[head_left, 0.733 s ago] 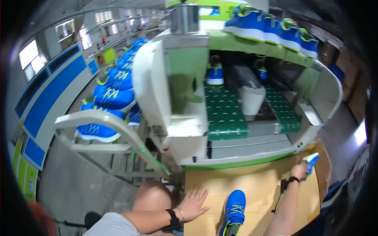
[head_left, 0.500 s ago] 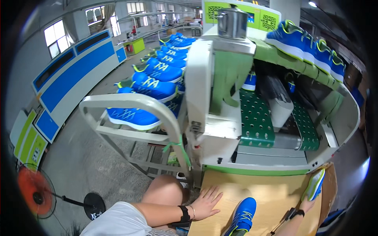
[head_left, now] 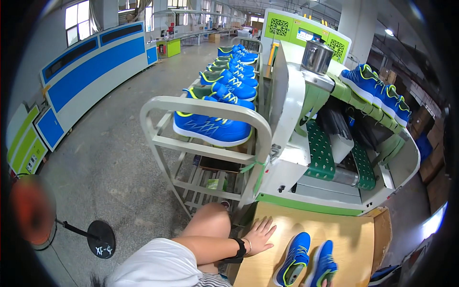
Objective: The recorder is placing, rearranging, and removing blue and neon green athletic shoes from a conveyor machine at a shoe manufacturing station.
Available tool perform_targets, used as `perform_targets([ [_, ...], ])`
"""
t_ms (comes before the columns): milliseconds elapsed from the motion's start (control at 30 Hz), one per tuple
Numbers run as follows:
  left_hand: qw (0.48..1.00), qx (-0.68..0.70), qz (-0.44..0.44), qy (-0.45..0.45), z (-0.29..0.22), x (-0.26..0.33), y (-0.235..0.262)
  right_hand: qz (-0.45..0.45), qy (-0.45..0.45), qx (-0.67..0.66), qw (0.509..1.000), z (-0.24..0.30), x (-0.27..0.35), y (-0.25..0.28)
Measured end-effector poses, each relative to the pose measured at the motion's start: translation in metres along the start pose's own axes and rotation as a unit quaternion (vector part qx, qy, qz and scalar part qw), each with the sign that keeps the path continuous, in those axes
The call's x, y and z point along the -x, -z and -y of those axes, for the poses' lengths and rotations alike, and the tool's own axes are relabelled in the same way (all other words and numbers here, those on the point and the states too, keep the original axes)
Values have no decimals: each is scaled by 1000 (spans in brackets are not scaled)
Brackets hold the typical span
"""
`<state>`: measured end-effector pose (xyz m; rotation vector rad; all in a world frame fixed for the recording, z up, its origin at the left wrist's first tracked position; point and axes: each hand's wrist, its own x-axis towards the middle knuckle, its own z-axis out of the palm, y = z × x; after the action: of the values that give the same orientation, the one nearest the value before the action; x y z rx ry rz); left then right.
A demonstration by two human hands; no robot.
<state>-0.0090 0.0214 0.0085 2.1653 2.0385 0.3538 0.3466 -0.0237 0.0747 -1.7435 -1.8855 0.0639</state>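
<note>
My left hand (head_left: 259, 237) lies flat on the light wooden table (head_left: 315, 221), fingers spread, with nothing in it. To its right stands a blue sneaker (head_left: 295, 256) with yellow-green trim and laces, toe pointing away from me. A second blue sneaker (head_left: 323, 260) is close beside it, slightly blurred, toe also away. At the heel of this second sneaker, fingertips of my right hand (head_left: 327, 283) show at the lower edge, closed on the shoe. The rest of that hand is out of the picture.
A conveyor machine (head_left: 287, 165) with perforated green belts stands behind the table, carrying several sneakers (head_left: 370, 86) and a metal pot (head_left: 317, 56) on top. Left of it, a rack (head_left: 205, 103) holds several blue sneakers. A fan (head_left: 33, 210) stands at far left.
My right hand has brought the second sneaker from the table's right edge to beside the first, turning it sole down. The view has swung right; my left hand remains flat on the table.
</note>
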Motion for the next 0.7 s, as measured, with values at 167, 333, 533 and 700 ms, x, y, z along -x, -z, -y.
perform_targets([
  [167, 1000, -7, 0, 18, 2, 3, -2, 103, -95, -230, 963, 26, -3, -1],
  [333, 1000, -5, 21, 9, -3, 0, -1, 35, -121, -298, 946, 30, -17, -29],
  [533, 1000, -6, 18, 18, 1, 3, -5, 55, -176, -348, 919, 86, 0, -14],
  [700, 1000, -16, 14, 0, -3, 2, -3, 95, -245, -436, 861, 115, 28, -4],
])
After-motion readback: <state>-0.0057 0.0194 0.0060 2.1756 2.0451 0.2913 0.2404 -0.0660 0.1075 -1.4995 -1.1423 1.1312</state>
